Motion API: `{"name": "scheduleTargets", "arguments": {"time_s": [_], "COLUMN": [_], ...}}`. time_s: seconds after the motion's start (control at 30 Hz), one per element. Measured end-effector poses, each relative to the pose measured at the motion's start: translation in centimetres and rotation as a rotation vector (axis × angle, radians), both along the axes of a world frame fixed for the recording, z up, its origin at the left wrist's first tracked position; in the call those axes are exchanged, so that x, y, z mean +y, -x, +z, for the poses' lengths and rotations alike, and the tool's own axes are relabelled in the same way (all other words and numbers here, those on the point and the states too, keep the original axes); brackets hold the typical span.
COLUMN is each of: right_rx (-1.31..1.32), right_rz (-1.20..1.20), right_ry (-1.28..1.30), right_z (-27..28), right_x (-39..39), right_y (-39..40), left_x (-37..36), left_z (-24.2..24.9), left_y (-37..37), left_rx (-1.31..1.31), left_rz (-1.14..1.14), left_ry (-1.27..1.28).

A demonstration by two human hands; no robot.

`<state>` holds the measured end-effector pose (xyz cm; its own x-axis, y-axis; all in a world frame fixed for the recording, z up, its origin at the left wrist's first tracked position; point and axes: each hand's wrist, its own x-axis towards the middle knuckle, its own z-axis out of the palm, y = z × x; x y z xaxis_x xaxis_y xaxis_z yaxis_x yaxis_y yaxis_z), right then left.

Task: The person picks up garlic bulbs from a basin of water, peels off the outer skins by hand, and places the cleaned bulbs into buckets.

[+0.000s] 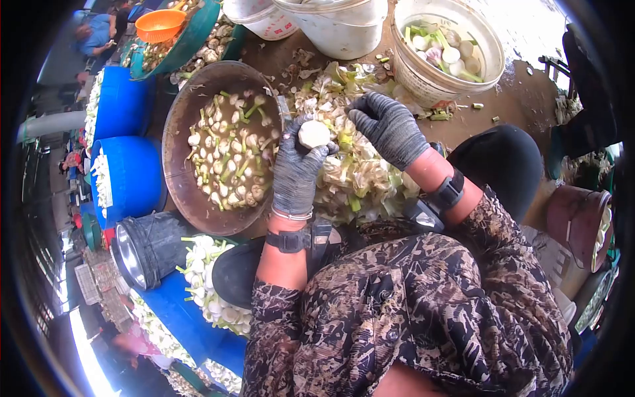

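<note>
Two gloved hands: left hand [297, 165] grips one peeled bulb [313, 133]; right hand [389, 127] empty.

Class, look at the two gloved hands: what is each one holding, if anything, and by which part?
The left hand grips a peeled white bulb around its lower part, fingers cupped beneath it. The right hand hovers beside it, holding nothing visible.

Open-air produce market: vegetable-filled basins [173, 142], buckets [423, 79], blue barrels [132, 178].
</note>
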<state>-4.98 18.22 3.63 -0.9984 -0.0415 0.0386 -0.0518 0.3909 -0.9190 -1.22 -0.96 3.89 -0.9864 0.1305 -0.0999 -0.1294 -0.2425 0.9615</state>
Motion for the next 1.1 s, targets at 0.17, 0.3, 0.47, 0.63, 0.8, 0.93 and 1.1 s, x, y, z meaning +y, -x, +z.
{"name": "scheduleTargets", "arguments": {"time_s": [0.17, 0.3, 0.47, 0.63, 0.8, 0.93, 1.1], "right_rx": [-0.021, 0.070, 0.029, -0.169, 0.196, 0.375, 0.237], "right_rz": [0.149, 0.144, 0.156, 0.100, -0.097, 0.213, 0.253], "right_ry": [0.061, -0.075, -0.139, 0.028, -0.290, -0.157, -0.210], "right_z": [1.2, 0.1, -0.6, -2.1, -1.9, 0.2, 0.7], "right_x": [-0.2, -0.5, -0.9, -0.3, 0.7, -1.1, -2.1], "right_y": [-1.5, -1.2, -1.1, 0.1, 0.9, -0.9, -2.0], "left_x": [1.7, 2.0, 1.5, 0.9, -0.3, -0.6, 0.1], "left_z": [-0.3, -1.4, -1.4, -1.4, -1.5, -2.3, -1.8], "left_y": [-0.3, 0.2, 0.1, -1.0, -1.1, -1.4, -1.4], "left_rx": [0.142, 0.303, 0.369, 0.079, -0.073, -0.113, 0.045], "left_rz": [0.076, 0.120, 0.067, 0.006, -0.016, 0.009, 0.011], "left_ry": [0.428, 0.658, 0.892, 0.016, -0.570, -0.440, 0.301]}}
